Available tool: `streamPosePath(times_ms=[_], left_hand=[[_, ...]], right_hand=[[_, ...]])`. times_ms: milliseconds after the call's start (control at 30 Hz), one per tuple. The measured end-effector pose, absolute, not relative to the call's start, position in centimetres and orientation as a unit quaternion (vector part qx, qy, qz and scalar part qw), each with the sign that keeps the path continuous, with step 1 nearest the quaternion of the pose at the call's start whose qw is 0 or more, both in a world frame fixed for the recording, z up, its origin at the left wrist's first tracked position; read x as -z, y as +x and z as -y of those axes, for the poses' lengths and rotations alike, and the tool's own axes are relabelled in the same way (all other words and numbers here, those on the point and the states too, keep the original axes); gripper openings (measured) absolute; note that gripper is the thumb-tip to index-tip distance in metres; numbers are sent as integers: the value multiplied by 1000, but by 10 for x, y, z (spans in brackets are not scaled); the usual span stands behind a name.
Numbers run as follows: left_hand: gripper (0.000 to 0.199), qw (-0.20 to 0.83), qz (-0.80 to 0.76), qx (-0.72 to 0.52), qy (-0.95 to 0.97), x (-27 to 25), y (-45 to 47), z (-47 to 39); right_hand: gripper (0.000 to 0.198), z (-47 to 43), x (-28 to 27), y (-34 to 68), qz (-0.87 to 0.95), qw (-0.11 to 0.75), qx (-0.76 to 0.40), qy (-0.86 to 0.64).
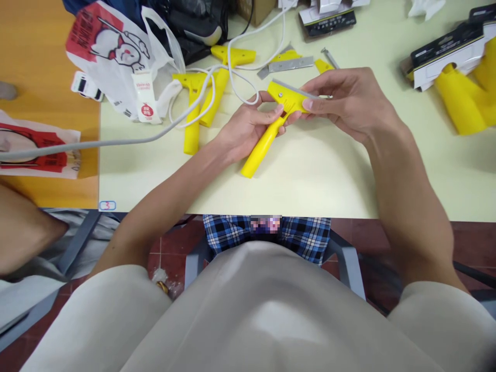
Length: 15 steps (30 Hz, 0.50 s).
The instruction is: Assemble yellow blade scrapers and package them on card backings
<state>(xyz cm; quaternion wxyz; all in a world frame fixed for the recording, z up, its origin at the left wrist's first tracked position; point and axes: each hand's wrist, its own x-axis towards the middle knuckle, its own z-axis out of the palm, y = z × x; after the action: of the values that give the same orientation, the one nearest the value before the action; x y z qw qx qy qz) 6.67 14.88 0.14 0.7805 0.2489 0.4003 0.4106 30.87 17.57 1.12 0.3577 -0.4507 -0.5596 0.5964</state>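
A yellow scraper is held above the table between both hands, its handle slanting down to the left. My left hand wraps around the scraper's neck, thumb on top. At the right end of the scraper's head, my right hand is closed with thumb and fingers pinching it. A grey blade edge runs along the top of that head, and a small screw-like metal piece shows by my right fingertips. Behind the hands lie a flat metal blade and yellow head parts.
Two more yellow scrapers lie left of my hands under a white cable. A plastic bag stands behind them. At right are black-and-white packages and yellow handles. Another person's limb is at far left.
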Motion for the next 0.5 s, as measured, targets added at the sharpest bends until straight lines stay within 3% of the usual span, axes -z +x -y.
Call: streamPosePath(times_ms=[167,367,500], left_hand=[[27,782,-389,-401,277,-3,66,-148],[30,794,-409,-390,225,-4,63,-152],[23,791,-410,-389,235,-4,63,-152]], right_hand=[[56,-175,-14,309,552,358,-604,-449],[53,-172,-12,307,612,362,-525,-468],[52,-170,-11,307,614,365,-518,-471]])
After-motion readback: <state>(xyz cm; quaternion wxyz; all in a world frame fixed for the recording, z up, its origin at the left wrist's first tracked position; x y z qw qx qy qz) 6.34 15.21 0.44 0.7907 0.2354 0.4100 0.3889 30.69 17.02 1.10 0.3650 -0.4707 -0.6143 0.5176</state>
